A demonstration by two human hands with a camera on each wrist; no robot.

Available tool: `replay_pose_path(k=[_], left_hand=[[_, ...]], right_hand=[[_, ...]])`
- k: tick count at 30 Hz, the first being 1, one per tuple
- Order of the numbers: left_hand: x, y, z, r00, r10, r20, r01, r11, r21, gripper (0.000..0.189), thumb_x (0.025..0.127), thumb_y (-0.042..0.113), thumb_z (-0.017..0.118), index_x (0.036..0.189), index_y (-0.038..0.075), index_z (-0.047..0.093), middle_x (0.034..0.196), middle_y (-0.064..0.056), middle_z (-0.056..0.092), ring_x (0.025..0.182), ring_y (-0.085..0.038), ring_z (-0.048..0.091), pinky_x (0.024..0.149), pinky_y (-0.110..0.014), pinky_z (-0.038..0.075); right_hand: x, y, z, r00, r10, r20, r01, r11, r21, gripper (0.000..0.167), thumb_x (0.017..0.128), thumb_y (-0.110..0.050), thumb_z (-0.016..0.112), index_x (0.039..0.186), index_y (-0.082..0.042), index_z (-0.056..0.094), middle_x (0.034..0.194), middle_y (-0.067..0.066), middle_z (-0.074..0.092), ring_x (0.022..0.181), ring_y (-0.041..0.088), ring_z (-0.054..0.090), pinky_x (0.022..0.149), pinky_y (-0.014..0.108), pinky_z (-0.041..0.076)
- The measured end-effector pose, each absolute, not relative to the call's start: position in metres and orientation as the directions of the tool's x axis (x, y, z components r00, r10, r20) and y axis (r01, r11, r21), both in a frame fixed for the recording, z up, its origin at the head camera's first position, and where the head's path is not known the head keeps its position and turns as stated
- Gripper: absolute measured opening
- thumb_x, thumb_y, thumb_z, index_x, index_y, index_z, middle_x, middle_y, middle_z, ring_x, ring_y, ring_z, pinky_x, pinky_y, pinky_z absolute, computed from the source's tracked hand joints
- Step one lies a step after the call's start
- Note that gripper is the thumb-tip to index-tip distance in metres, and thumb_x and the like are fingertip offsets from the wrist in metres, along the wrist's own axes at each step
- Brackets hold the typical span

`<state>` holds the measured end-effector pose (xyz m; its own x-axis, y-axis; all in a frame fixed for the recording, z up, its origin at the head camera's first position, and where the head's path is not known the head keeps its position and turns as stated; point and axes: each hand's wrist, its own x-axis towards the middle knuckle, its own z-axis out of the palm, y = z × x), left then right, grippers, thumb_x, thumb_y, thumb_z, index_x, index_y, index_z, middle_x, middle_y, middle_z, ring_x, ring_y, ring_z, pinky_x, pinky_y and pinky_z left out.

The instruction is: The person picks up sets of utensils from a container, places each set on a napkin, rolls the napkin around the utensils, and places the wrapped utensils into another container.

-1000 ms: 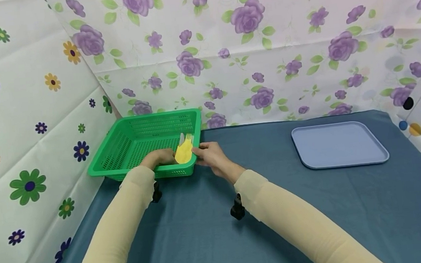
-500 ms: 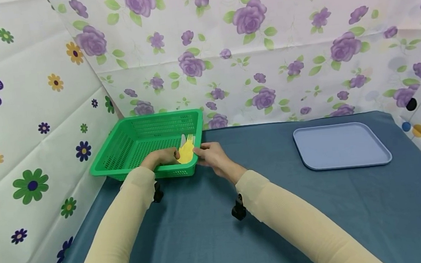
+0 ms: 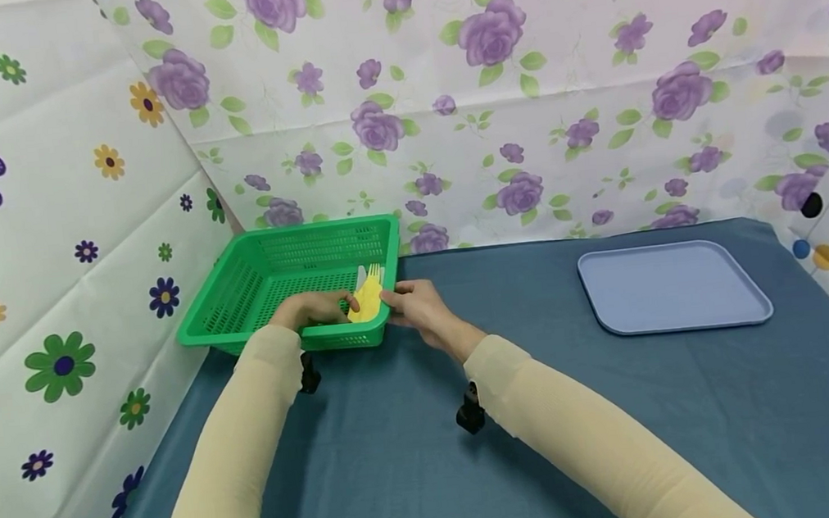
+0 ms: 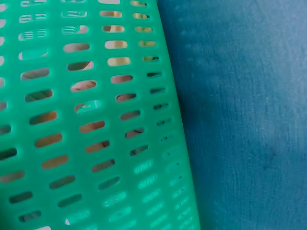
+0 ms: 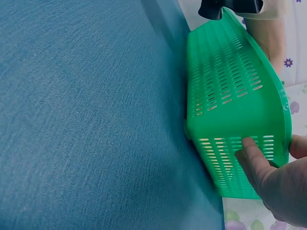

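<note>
A green slotted basket stands at the far left of the table. In its front right corner, a flat yellow piece leans with yellow fork tines and a pale knife-like tip sticking up behind it. My left hand reaches inside over the front rim, one bent finger against the yellow piece; its other fingertips are hidden. Only bits of that hand show through the slots in the left wrist view. My right hand grips the right rim, thumb at the edge, fingers against the outer wall.
A pale blue tray lies on the right part of the blue-covered table. Flowered cloth hangs behind the table and along its left side.
My left hand has lifted slightly, and one finger now shows over the yellow piece. My right hand keeps its hold on the basket rim. The view has shifted slightly.
</note>
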<state>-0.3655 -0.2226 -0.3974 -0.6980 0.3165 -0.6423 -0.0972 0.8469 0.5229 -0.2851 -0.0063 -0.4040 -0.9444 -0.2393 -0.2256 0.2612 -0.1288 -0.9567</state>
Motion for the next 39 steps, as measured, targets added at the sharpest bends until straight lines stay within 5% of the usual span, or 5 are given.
replay_pose_path(k=[5,18,26,35,39], left_hand=[[-0.362,-0.2211,-0.3964,-0.711,0.315,-0.629,-0.07,0.858,0.508,0.029,0.108,0.015,0.056,0.133,0.007,0.045,0.15,-0.024,0.03,0.121,-0.035,0.036,0.092,-0.044,0.036],[-0.3663,-0.2206,-0.4002,-0.682,0.399,-0.613,-0.005,0.836,0.548,0.031,0.107,0.002,0.052,0.133,0.012,0.041,0.169,-0.023,-0.001,0.143,-0.04,0.015,0.097,-0.046,0.032],[-0.3677,-0.2184,-0.3988,-0.665,0.42,-0.618,0.012,0.833,0.554,0.04,0.101,-0.01,0.047,0.134,0.011,0.042,0.168,-0.024,-0.001,0.142,-0.042,0.013,0.08,-0.036,0.034],[-0.3675,-0.2222,-0.3974,-0.658,0.417,-0.627,-0.005,0.831,0.557,0.032,0.107,0.003,0.052,0.135,0.012,0.043,0.171,-0.022,-0.005,0.147,-0.039,0.012,0.102,-0.048,0.029],[-0.3664,-0.222,-0.397,-0.68,0.413,-0.606,-0.014,0.818,0.575,0.029,0.107,0.007,0.055,0.133,0.014,0.044,0.156,-0.023,0.024,0.111,-0.03,0.042,0.087,-0.042,0.035]], right_hand=[[-0.2856,-0.0062,-0.4048,-0.945,-0.245,-0.218,0.255,-0.131,-0.958,0.045,0.108,-0.014,0.059,0.148,0.007,0.052,0.142,0.023,0.057,0.132,0.034,0.059,0.108,0.045,0.051],[-0.2859,-0.0052,-0.4058,-0.944,-0.245,-0.219,0.251,-0.105,-0.962,0.045,0.108,-0.015,0.059,0.147,0.006,0.053,0.139,0.021,0.058,0.132,0.033,0.058,0.106,0.043,0.052],[-0.2855,-0.0044,-0.4042,-0.944,-0.252,-0.212,0.245,-0.108,-0.964,0.045,0.109,-0.015,0.059,0.148,0.007,0.052,0.141,0.022,0.056,0.133,0.034,0.057,0.108,0.045,0.051],[-0.2866,-0.0049,-0.405,-0.943,-0.256,-0.214,0.247,-0.106,-0.963,0.046,0.109,-0.015,0.059,0.149,0.007,0.051,0.141,0.022,0.056,0.133,0.034,0.057,0.108,0.045,0.051],[-0.2861,-0.0044,-0.4042,-0.944,-0.254,-0.21,0.243,-0.108,-0.964,0.046,0.109,-0.014,0.058,0.148,0.008,0.051,0.14,0.022,0.057,0.132,0.035,0.057,0.108,0.045,0.051]])
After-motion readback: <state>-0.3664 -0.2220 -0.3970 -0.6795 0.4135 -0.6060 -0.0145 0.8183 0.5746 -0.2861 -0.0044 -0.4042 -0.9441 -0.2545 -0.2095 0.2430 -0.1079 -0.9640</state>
